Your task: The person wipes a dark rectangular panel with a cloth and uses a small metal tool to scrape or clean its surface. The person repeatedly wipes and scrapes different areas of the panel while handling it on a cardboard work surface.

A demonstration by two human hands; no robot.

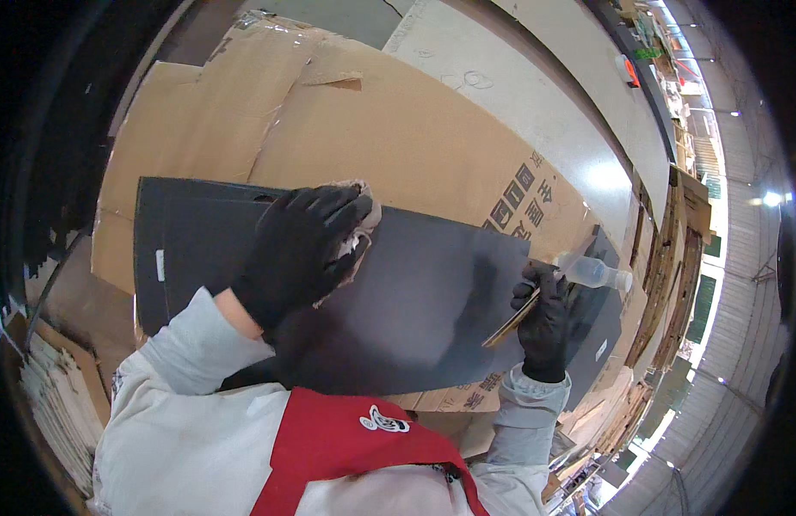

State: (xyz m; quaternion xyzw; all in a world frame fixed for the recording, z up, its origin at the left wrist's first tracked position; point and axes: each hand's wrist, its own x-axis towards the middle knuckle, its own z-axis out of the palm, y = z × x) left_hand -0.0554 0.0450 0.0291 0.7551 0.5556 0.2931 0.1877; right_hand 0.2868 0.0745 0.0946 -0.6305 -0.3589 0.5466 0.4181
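Note:
A dark grey flat panel [424, 309] lies before me on cardboard, with a small white label [160, 265] near its left end. My left hand [301, 245], in a black glove, is closed on a crumpled pinkish rag [366, 226] on the panel's upper part. Near the right end, my black-gloved right hand [545, 322] grips a thin flat tool [511, 320] with a yellowish edge, perhaps a scraper; my fingers hide its middle. Just beyond that hand is a translucent plastic bottle [595, 272]. Another dark panel [595, 348] shows beneath the right end, bearing a white label.
A large cardboard sheet [398, 142] with printed writing spreads under the panels, torn at its far left. Beyond it lie pale boards [520, 97]. An orange-and-white object [630, 72] rests on the farther one. Stacked boards [669, 271] stand at the right, more sheets [62, 413] at lower left.

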